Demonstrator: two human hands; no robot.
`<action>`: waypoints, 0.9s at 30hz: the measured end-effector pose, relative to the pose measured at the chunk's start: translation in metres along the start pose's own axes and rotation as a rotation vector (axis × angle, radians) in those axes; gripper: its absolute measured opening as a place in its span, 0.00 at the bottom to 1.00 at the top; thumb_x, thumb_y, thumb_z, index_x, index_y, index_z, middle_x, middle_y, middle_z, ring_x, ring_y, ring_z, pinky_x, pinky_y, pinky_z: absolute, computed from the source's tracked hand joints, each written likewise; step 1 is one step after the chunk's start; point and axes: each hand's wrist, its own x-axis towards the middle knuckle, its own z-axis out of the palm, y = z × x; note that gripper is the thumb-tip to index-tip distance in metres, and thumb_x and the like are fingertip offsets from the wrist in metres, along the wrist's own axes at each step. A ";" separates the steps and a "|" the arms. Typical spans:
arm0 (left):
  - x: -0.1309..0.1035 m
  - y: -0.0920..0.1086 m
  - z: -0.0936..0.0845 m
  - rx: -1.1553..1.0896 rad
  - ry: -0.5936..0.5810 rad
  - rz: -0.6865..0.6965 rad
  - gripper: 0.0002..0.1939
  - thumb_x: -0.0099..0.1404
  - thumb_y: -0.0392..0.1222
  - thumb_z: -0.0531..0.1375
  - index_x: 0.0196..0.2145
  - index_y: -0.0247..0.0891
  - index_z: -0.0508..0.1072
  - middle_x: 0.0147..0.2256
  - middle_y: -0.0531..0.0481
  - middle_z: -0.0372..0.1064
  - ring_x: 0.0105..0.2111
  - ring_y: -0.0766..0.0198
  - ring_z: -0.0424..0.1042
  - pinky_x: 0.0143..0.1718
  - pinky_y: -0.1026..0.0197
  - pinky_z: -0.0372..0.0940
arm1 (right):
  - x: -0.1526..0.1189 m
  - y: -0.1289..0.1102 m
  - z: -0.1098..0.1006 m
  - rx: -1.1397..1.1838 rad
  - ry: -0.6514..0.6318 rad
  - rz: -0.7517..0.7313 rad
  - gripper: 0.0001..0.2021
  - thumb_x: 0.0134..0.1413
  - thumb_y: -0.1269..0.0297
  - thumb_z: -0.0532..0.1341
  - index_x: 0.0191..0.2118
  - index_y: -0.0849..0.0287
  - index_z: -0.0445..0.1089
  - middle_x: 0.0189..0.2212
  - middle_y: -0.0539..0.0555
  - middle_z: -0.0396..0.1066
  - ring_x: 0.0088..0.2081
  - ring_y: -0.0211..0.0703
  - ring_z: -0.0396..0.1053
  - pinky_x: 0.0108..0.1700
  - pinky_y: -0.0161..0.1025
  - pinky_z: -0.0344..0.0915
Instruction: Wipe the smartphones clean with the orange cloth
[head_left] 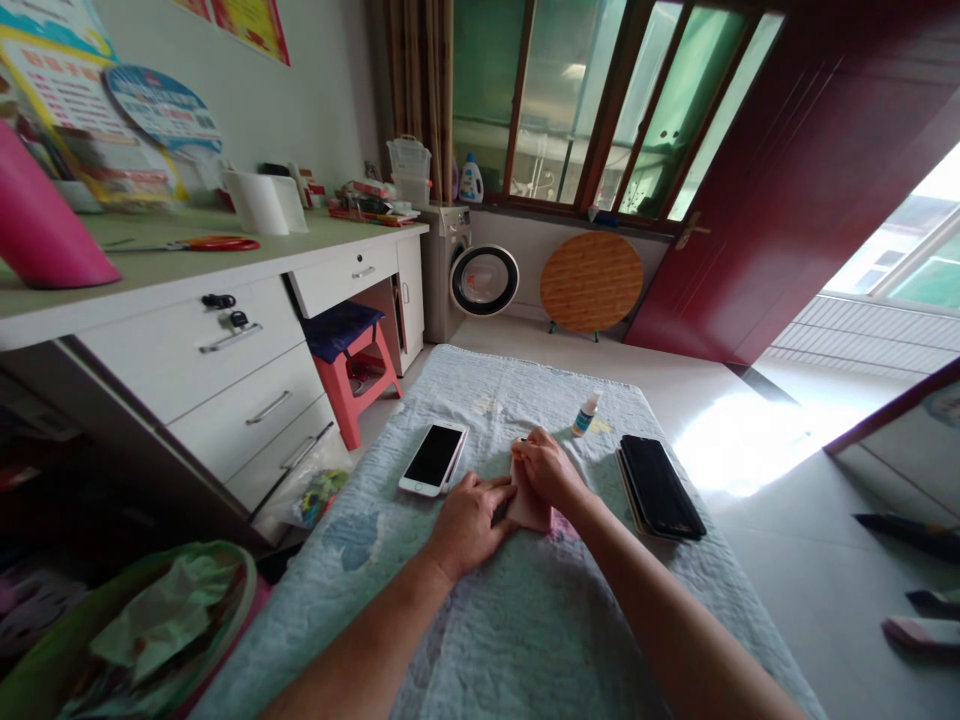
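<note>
On the quilted cloth in front of me lies a flat pink, phone-shaped thing point(531, 512), partly covered by my hands. My left hand point(471, 522) grips its left side, thumb and fingers apart around the edge, with a small dark patch showing between them. Closed in a pinch, my right hand point(547, 466) presses at its upper end; what the fingers hold is hidden. Left of them is a white phone point(433, 458) with a dark screen. A small spray bottle point(586, 414) stands beyond my right hand. Black phones or similar slabs point(661, 487) lie stacked at the right.
The pale blue quilted cloth point(360, 620) covers the table. A white desk point(225, 350) runs along the left, with a red stool point(356, 375) under it. At the lower left stands a waste bin point(244, 590). A washing machine point(442, 290) has its door open.
</note>
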 end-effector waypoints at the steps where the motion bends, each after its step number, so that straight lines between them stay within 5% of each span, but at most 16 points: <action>1: 0.000 0.000 0.000 0.007 -0.006 -0.006 0.19 0.63 0.45 0.61 0.52 0.48 0.72 0.51 0.54 0.71 0.44 0.54 0.66 0.48 0.54 0.61 | 0.008 0.001 0.001 -0.026 -0.009 0.030 0.13 0.62 0.68 0.52 0.33 0.59 0.73 0.35 0.54 0.63 0.36 0.38 0.62 0.41 0.33 0.58; 11: -0.001 -0.006 0.003 0.049 -0.013 0.000 0.21 0.63 0.51 0.62 0.53 0.47 0.71 0.55 0.53 0.68 0.46 0.54 0.65 0.49 0.54 0.61 | 0.047 0.021 -0.003 -0.154 -0.183 0.213 0.13 0.60 0.69 0.52 0.40 0.59 0.74 0.39 0.58 0.68 0.37 0.42 0.66 0.41 0.35 0.58; 19: -0.001 -0.004 0.002 0.028 -0.001 0.007 0.18 0.62 0.47 0.63 0.50 0.47 0.73 0.51 0.52 0.71 0.44 0.54 0.65 0.48 0.55 0.62 | 0.020 0.040 -0.014 -0.162 -0.130 0.306 0.14 0.63 0.67 0.50 0.41 0.63 0.74 0.38 0.61 0.69 0.36 0.42 0.68 0.39 0.36 0.58; 27: -0.001 -0.005 0.003 0.029 -0.002 0.009 0.23 0.61 0.43 0.63 0.54 0.46 0.70 0.54 0.53 0.69 0.44 0.54 0.65 0.48 0.54 0.62 | -0.007 0.028 -0.016 -0.150 -0.053 0.366 0.14 0.64 0.66 0.48 0.38 0.65 0.71 0.35 0.62 0.71 0.36 0.44 0.69 0.38 0.37 0.58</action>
